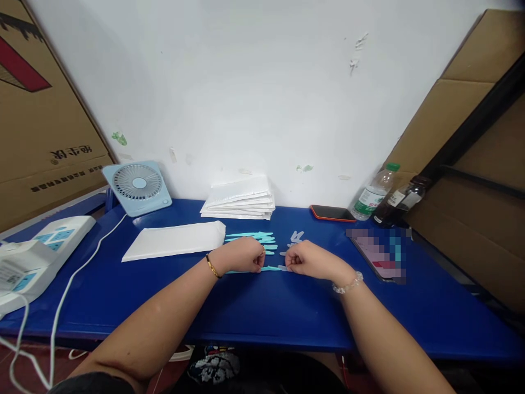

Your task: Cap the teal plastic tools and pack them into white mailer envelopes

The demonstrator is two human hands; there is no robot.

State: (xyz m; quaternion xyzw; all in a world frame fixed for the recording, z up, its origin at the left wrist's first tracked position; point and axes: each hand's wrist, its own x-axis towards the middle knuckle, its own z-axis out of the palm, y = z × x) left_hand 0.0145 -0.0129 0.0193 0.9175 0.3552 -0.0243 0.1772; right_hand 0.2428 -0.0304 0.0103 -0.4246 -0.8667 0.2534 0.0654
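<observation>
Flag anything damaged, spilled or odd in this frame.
The wall looks damaged: its surface is flaked at upper right, and green and pale patches mark it lower down. Oddly, the phone-like device at right is mostly pixelated.

Black-and-gold left bracelet [212, 267], clear-beaded right bracelet [348, 284], black sleeve [96, 383], white-patterned dark garment [215, 365]

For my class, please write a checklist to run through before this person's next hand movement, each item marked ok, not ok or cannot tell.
1. Left hand grips the nearest teal stick: ok.
2. Right hand pinches a clear piece at the stick's tip: ok.
3. Clear piece fully seated on the tip: cannot tell, too small.
4. Other teal sticks gathered in an even row: not ok, they lie unevenly.
5. Single white envelope clear of both hands: ok.
</observation>
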